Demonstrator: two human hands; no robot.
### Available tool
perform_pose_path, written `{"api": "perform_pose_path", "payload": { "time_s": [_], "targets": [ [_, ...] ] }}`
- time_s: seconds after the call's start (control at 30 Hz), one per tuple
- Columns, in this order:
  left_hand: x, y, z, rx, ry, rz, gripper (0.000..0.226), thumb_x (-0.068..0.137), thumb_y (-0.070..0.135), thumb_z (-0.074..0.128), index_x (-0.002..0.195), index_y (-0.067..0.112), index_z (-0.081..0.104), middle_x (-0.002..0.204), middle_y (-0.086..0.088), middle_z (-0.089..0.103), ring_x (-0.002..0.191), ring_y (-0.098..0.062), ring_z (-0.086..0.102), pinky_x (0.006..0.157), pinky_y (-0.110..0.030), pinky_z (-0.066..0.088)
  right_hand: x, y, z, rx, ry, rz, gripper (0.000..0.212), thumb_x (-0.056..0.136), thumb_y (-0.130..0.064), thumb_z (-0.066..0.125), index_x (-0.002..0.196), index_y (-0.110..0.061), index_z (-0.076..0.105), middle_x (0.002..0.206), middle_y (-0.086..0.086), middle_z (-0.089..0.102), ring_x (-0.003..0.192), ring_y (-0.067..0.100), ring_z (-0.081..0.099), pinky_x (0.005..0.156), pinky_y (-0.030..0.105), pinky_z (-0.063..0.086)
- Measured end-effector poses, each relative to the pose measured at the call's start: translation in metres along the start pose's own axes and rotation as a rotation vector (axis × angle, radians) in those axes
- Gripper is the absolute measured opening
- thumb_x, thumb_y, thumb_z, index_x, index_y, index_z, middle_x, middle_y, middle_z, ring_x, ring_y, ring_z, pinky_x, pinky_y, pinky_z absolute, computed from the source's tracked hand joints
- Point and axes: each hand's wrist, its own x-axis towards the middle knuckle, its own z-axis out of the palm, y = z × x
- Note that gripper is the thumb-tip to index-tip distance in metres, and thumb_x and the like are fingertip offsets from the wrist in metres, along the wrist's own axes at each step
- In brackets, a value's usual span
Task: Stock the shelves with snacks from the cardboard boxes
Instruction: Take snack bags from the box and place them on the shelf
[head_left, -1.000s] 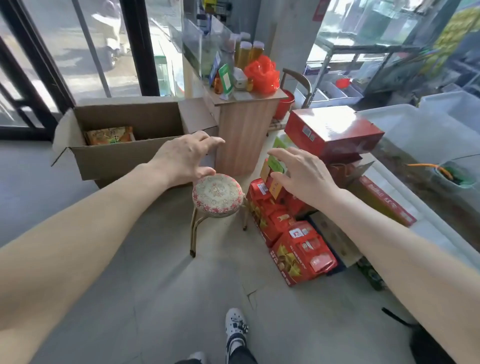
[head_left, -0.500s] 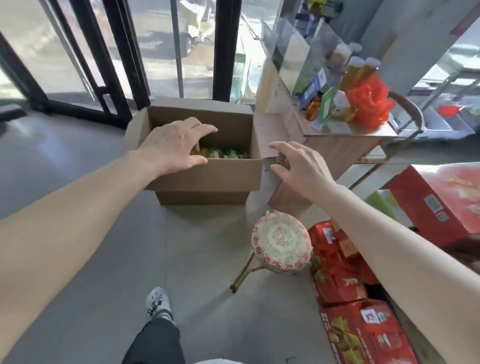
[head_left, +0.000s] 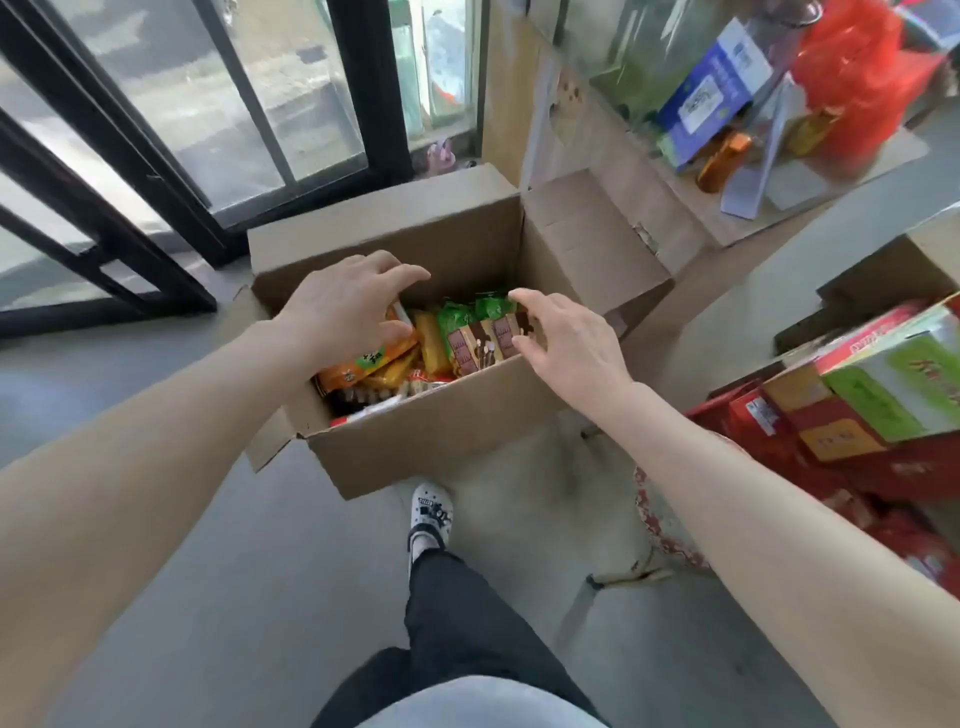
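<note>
1 cardboard box (head_left: 431, 452), left hand (head_left: 337, 306) & right hand (head_left: 571, 343) above it, fingers spread, gripping nothing, 2 green pkts (head_left: 470, 322) inside

One view, head-worn, wide-angle. Camera looked forward and steeply down past the wearer's own body: trouser leg (head_left: 457, 623) and shoe (head_left: 430, 514) sat at 6 o'clock. Open cardboard box (head_left: 431, 447) was close, just above frame centre. Forearms ran in from both bottom corners to left hand (head_left: 337, 306) and right hand (head_left: 571, 343) over it. Glass door (head_left: 171, 88) was at 11 o'clock, counter (head_left: 862, 166) at 1 to 2, red cartons (head_left: 769, 421) at 3 to 4. Straight lines bent toward the frame edges.
</note>
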Motion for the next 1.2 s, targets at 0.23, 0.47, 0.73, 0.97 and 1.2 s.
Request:
{"api": "perform_pose_path", "payload": {
  "time_s": [0.23,0.47,0.73,0.97,1.2],
  "targets": [
    [0.136,-0.118,0.035,-0.048,-0.14,0.184,0.067,0.09,0.039,0.067,0.148,0.032,0.035,0.143,-0.005,0.045,0.126,-0.027,0.047,0.09,-0.042,0.052,0.107,-0.014,0.064,-0.011,-0.062,0.271,0.054,0.098,-0.033,0.059,0.148,-0.03,0.041,0.114,0.002,0.065,0.101,0.023,0.063,0.082,0.035,0.053],
    [0.237,-0.178,0.056,-0.086,-0.214,0.469,0.068,0.087,0.034,0.073,0.145,0.032,0.038,0.137,-0.009,0.047,0.124,-0.029,0.046,0.094,-0.046,0.05,0.152,-0.048,0.106,-0.003,0.03,0.628,0.054,0.098,-0.033,0.059,0.148,-0.031,0.04,0.117,0.002,0.064,0.106,0.025,0.062,0.085,0.038,0.052],
    [0.271,-0.198,0.05,-0.033,-0.189,0.816,0.065,0.091,0.036,0.068,0.149,0.028,0.039,0.141,-0.008,0.047,0.129,-0.027,0.046,0.096,-0.037,0.043,0.154,-0.104,0.15,0.094,0.258,0.982,0.052,0.096,-0.028,0.062,0.145,-0.031,0.043,0.109,0.004,0.065,0.099,0.025,0.062,0.089,0.042,0.053],
    [0.317,-0.239,0.138,-0.036,-0.197,0.883,0.069,0.085,0.04,0.073,0.145,0.036,0.042,0.135,-0.01,0.049,0.123,-0.034,0.046,0.092,-0.05,0.05,0.149,-0.109,0.216,0.087,0.32,1.176,0.057,0.097,-0.026,0.062,0.149,-0.028,0.04,0.12,0.006,0.062,0.106,0.022,0.061,0.082,0.029,0.046],
    [0.398,-0.278,0.233,0.128,-0.243,0.785,0.085,0.08,0.046,0.077,0.149,0.044,0.027,0.153,-0.01,0.027,0.142,-0.043,0.022,0.103,-0.067,0.037,0.155,-0.092,0.312,0.102,0.091,1.541,0.067,0.1,-0.036,0.057,0.157,-0.034,0.021,0.153,0.016,0.035,0.126,0.034,0.051,0.094,0.042,0.048]
  ]
}}
